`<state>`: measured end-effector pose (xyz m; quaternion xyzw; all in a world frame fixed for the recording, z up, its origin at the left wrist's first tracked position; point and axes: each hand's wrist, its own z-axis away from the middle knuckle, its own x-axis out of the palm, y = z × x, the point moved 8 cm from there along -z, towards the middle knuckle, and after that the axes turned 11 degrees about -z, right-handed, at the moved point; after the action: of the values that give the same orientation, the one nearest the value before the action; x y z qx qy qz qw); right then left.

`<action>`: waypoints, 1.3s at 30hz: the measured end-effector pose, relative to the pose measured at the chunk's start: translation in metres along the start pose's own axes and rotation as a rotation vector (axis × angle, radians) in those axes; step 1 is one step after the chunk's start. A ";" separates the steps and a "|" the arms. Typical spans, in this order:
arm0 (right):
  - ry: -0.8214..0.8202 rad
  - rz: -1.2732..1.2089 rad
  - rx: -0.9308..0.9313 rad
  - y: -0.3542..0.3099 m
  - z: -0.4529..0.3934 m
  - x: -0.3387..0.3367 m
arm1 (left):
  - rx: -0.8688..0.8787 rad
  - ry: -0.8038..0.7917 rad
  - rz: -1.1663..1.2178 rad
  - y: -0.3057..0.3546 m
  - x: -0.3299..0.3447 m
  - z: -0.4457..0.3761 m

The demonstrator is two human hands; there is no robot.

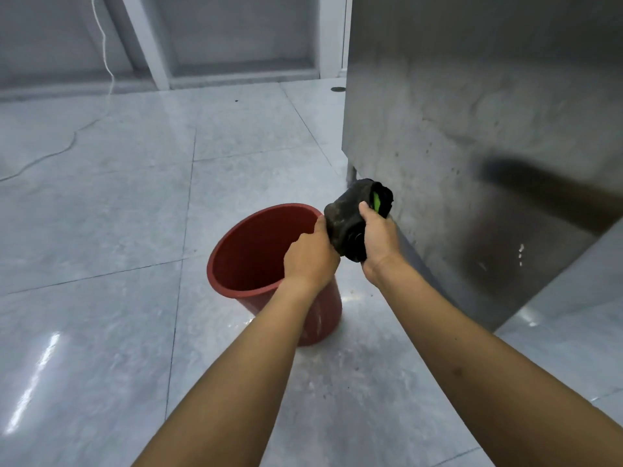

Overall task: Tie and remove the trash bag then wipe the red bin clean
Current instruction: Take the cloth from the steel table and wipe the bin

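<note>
A dark cloth (354, 219) is being gripped by both hands, left hand (312, 257) and right hand (379, 239) curled round it, just above the far rim of the red bin (242, 254). No bag is being shown inside the bin. The cloth could be dropped if either grip is loosened. The bin's base is being hidden; the cloth's green patch is hard to identify.

The scene is lit evenly by cool, diffuse light. White glare streaks are seen on the glossy floor tiles (101, 230) at lower left. A dark, smeared reflection is cast across the brushed metal panel (472, 146) at right. Straight lines are bowed toward the edges by the wide-angle lens, and detail there is softened.
</note>
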<state>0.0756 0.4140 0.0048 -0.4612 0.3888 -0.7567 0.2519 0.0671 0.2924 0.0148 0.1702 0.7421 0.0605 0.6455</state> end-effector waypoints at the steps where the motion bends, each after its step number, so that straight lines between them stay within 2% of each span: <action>1: 0.009 0.027 -0.035 -0.004 0.000 -0.002 | -0.017 0.015 0.036 -0.001 -0.004 -0.002; 4: 0.034 0.161 -0.158 -0.012 0.000 -0.008 | -0.106 0.066 0.194 -0.014 -0.013 -0.008; 7: -0.001 0.424 -0.306 -0.015 0.008 -0.006 | -0.323 0.036 0.503 -0.042 -0.005 -0.003; 9: -0.113 0.695 -0.403 -0.007 0.021 0.001 | -0.508 -0.071 0.753 -0.062 0.020 0.006; 11: -0.270 0.955 -0.401 0.020 0.038 0.009 | -0.666 -0.198 0.996 -0.071 0.049 0.023; 13: -0.425 1.220 -0.387 0.056 0.056 0.013 | -0.745 -0.237 1.159 -0.071 0.065 0.037; 15: -0.474 1.356 -0.407 0.077 0.070 0.013 | -0.786 -0.259 1.239 -0.071 0.073 0.043; 17: -0.384 1.339 -0.454 0.068 0.070 0.008 | -0.738 -0.375 1.251 -0.066 0.075 0.044; 21: -0.288 1.446 -0.473 0.056 0.051 -0.004 | -0.486 -0.560 1.155 -0.044 0.076 0.046; 24: -0.297 1.602 -0.478 0.071 0.044 -0.021 | -0.523 -0.588 1.170 -0.034 0.093 0.053; 28: -0.265 1.592 -0.520 0.074 0.037 -0.033 | -0.598 -0.521 1.248 -0.031 0.103 0.054; 32: -0.160 1.611 -0.617 0.060 0.026 -0.052 | -0.459 -0.380 1.123 -0.027 0.096 0.042; 36: -0.016 1.636 -0.474 0.038 0.001 -0.099 | -0.409 -0.199 0.887 -0.034 0.083 0.032; 39: 0.102 1.597 -0.369 0.020 -0.010 -0.140 | -0.399 -0.146 0.790 -0.033 0.081 0.030</action>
<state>0.1294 0.5095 -0.0844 -0.0445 0.7291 -0.2931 0.6168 0.0816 0.2842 -0.0765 0.3163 0.5467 0.4322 0.6437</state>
